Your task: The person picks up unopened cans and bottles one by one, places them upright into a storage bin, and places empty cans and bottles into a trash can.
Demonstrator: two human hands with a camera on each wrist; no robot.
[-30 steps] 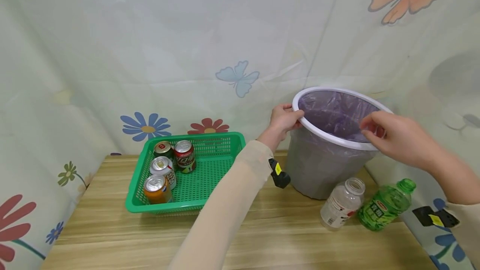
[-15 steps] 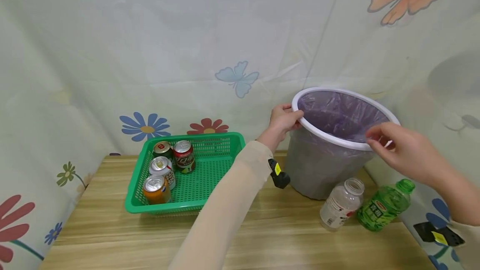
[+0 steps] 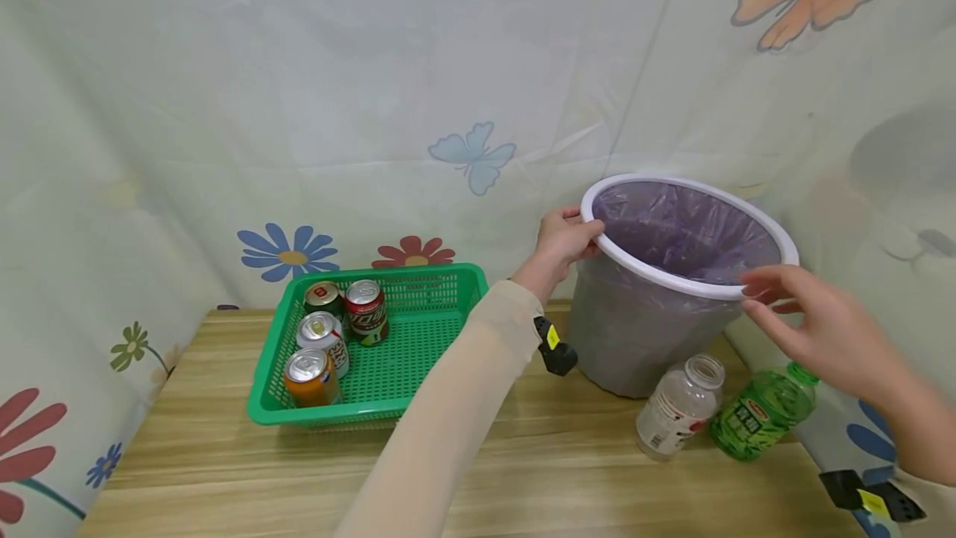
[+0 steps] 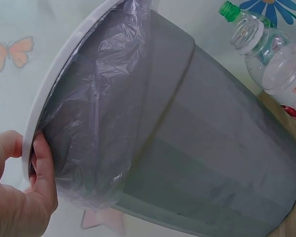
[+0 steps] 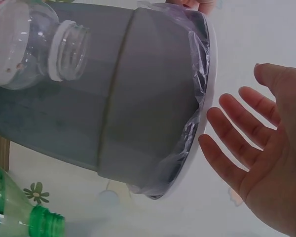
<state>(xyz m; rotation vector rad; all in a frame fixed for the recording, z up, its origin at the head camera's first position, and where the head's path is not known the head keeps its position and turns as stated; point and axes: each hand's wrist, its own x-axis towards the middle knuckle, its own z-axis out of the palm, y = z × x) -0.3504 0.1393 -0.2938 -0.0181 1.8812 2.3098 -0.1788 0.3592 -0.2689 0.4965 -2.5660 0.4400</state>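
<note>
A grey trash bin [image 3: 635, 330] with a white rim ring [image 3: 788, 247] and a thin purple bin liner [image 3: 683, 231] stands at the right of the table. With thumb and fingers my left hand [image 3: 560, 243] grips the rim's left side; the left wrist view shows the liner folded down over the outside there. My right hand [image 5: 271, 148] has its fingers spread and relaxed near the rim's right front, holding nothing. Whether its fingertips touch the rim, I cannot tell. Below it are a capless clear bottle [image 3: 678, 409] and a green bottle [image 3: 765, 415], partly behind the hand.
A green plastic basket [image 3: 411, 355] sits on the left of the wooden table [image 3: 523, 480]. Several drink cans, such as an orange can [image 3: 314, 388] and a red can [image 3: 368, 318], stand inside it. A patterned curtain [image 3: 358, 106] hangs behind the table and at both sides.
My right hand has moved right and a little down, from over the bin's mouth to beside its rim, and its fingers have loosened. The left hand keeps its grip on the rim.
</note>
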